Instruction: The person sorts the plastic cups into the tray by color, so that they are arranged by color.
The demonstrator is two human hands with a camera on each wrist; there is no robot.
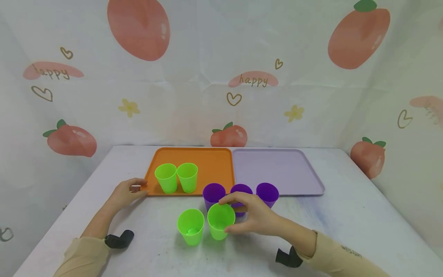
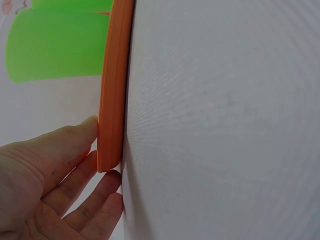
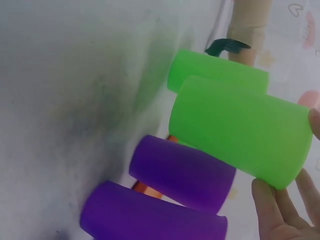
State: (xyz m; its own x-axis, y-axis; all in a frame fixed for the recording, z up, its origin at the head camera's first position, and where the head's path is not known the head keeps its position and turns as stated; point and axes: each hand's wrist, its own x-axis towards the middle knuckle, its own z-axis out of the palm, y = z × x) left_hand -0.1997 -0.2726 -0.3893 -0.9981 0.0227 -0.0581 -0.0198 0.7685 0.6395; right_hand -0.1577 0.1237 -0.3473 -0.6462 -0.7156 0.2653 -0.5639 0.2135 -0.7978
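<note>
My right hand (image 1: 254,215) holds a bright green cup (image 1: 220,221) by its upper part, thumb on one side and fingers on the other. In the right wrist view that green cup (image 3: 240,127) is between the thumb and fingertips (image 3: 267,197). A second green cup (image 1: 191,227) stands just to its left. My left hand (image 1: 129,192) grips the near left corner of the orange tray (image 1: 211,165). In the left wrist view the thumb lies against the tray rim (image 2: 112,100), the fingers around its corner. Two green cups (image 1: 166,179) (image 1: 188,178) stand upright on this tray.
Three purple cups stand in front of the trays: the left one (image 1: 212,194), the middle one (image 1: 241,189), partly hidden by my right hand, and the right one (image 1: 267,194). A pale purple tray (image 1: 273,169) adjoins the orange one. A patterned cloth (image 1: 194,104) hangs behind the white table (image 1: 145,250).
</note>
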